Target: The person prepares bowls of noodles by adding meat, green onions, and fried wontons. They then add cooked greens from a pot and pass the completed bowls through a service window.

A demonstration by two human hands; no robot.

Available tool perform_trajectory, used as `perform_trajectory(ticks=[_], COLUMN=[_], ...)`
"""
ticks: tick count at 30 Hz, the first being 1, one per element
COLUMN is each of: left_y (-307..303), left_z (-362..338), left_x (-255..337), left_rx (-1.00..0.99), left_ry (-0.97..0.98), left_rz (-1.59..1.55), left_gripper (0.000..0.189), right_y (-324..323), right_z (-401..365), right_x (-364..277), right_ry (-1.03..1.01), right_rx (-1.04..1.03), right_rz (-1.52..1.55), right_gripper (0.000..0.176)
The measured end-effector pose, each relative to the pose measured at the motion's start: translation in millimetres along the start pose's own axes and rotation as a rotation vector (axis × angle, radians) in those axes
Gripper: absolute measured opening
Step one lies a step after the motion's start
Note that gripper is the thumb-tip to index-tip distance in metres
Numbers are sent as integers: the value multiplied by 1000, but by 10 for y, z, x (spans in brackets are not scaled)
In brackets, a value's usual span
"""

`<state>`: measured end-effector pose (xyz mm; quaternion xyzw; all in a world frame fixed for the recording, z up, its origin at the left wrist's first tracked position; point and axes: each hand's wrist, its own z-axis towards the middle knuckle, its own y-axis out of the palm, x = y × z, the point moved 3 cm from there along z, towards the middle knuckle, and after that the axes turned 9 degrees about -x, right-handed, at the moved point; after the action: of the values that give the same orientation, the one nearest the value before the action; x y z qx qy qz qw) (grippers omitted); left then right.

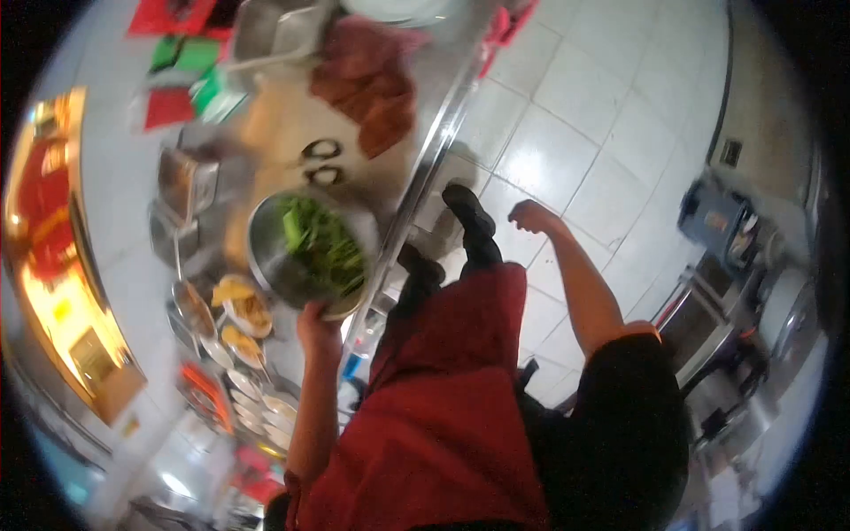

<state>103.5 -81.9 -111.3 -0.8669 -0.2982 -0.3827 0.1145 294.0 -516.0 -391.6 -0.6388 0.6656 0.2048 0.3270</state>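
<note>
A round metal bowl [273,265] tilts at the edge of the steel counter, with long cut green vegetables [329,252] inside it. My left hand [319,326] grips the near rim of this bowl, its thumb over the edge and the other fingers hidden beneath. Out over the tiled floor hangs my right hand [533,218], away from the counter, fingers loosely bent and nothing in it. Beyond the bowl, a tan board [279,133] carries dark ring-shaped marks [320,149]. A reddish-brown cloth [367,84] lies crumpled on the board's right part.
Metal containers [186,181] line the counter's far side. Dishes of yellow food [243,305] and several small white bowls [248,398] stand left of my forearm. A metal tray [279,31] sits at the top. On the right are a grey bin [713,221] and metal equipment [699,310].
</note>
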Motion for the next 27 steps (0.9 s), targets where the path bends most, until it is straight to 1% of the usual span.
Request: perform_trajectory(ticks=[1,2,3,5,6,7,8,9,10,11,12,13,15,16,17,18,19,21,22,23,24,26,27], left_y=[2,-226,321,466,324,-176,129,119,238,-42,-231,-51,436,430,292,269,504,518,536,583,630,617,648], left_z=[-27,20,-184,-235,-231,-163,-244,-263,-298,-302,-297,-318,-544,-539,-431,-449,-547,-529,-561,-579,-538,-553,-523], left_x=[102,65,397,484,483,343,430,427,470,323,223,302,472,453,435,379,445,456,469,511,548,516,515], left_rx=[100,75,82,323,235,186,179,86,73,130,211,206,52,50,11,-14,30,-8,-10,3,9,172,212], left_ry=[6,37,78,23,-24,2,7,149,53,100,130,155,94,101,134,173,93,102,109,85,115,12,33], left_rz=[-86,3,286,-186,-189,-124,-245,525,319,481,639,619,421,395,600,814,358,226,189,152,118,-196,-185], left_gripper=[20,23,24,25,25,29,29,35,46,32,29,29,32,32,31,31,30,31,32,31,31,26,21], right_y=[186,441,547,765,852,514,170,6,-549,-1117,-1708,-2187,-3143,-3601,-4098,-4484,-4840,-5713,-5911,-6114,-6318,-6635,-6704], right_z=[424,917,1250,2086,2639,2394,2106,2427,1767,1160,296,-102,-1208,-1572,-1784,-2173,-2401,-2206,-2132,-2016,-1938,-1598,-1451], right_x=[319,727,833,990,1053,786,486,577,132,-251,-785,-936,-1584,-1822,-2152,-2515,-2853,-3198,-3373,-3533,-3716,-3715,-3681], right_ry=[86,-22,-12,-72,-106,-145,-271,-334,-300,-349,-421,-397,-620,-783,-899,-589,-509,-147,-183,29,231,330,330], right_rx=[7,20,80,316,512,645,829,1206,1284,1619,1600,1777,1888,1861,1994,2052,2041,1851,1839,1666,1503,1284,1306], right_rz=[-84,-199,-210,-226,-282,228,733,936,1400,1237,1463,1245,974,927,600,108,-216,-389,-413,-439,-466,-550,-590], right_gripper=[21,19,19,18,18,19,21,24,21,18,12,9,13,18,26,27,33,41,41,40,39,42,35])
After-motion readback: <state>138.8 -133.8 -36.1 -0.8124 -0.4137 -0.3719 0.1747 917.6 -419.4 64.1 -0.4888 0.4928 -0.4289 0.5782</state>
